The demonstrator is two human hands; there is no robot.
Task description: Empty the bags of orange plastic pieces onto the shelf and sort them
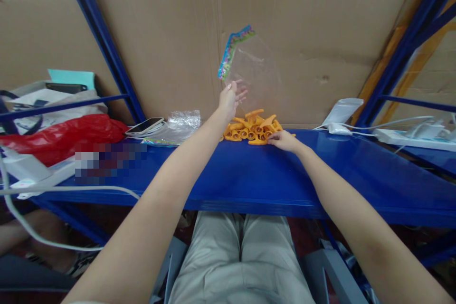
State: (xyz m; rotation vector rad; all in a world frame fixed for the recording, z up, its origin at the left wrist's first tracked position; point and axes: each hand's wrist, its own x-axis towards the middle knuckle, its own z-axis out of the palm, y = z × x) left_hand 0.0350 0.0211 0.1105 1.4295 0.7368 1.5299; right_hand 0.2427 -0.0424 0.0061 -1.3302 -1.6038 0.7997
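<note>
My left hand [231,99] is raised over the shelf, gripping a clear plastic bag [258,69] by its side. A band printed in blue, green and pink runs along one end of the bag, which stands up against the cardboard. Below it lies a heap of small orange plastic pieces [245,129], several showing round hollow ends; their exact kind is unclear. At the right side of this heap, my right hand [284,141] has its fingertips closed on one orange piece, partly hidden by the fingers.
Left of the heap lie flat clear bags [180,128] and a phone [145,126]. A red plastic bag [71,135] and a power strip [46,175] with cables are farther left. Another power strip [409,137] is at right. Cardboard [320,33] backs the blue shelf [249,180].
</note>
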